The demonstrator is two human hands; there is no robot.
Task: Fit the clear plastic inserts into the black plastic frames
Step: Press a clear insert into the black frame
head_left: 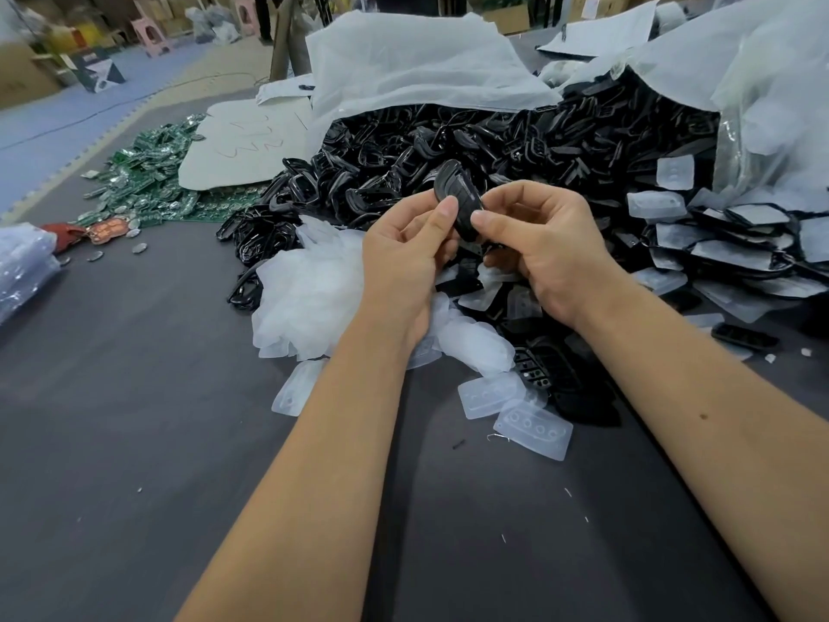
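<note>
Two hands on one black frame [458, 204], held up above the desk [134, 419] in front of the big heap of black frames [493, 145]. Left hand [403, 258] pinches the frame's left edge, thumb on the near face, other fingers curled behind it. Right hand [534, 249] pinches the right edge, thumb tip against the frame, fingers curled under. Frame stands roughly upright, tilted a little left. Can't tell whether a clear insert is seated in it.

Just below the hands: pile of clear inserts [309, 289] on the desk, touching the near edge of the black heap. Loose ones lie nearer the camera, including one with a row of round holes [534, 430], beside a few stray black frames [565, 379].

Right side: stack of frames with clear pieces on them [735, 249], overlapping like shingles. Heap spills out of a white plastic bag [403, 65]; a second clear bag [771, 119] at far right.

Left, well apart: scatter of green circuit boards [148, 181], partly under a white cardboard sheet [242, 145]. Bagged clear parts [22, 262] at the left edge.
</note>
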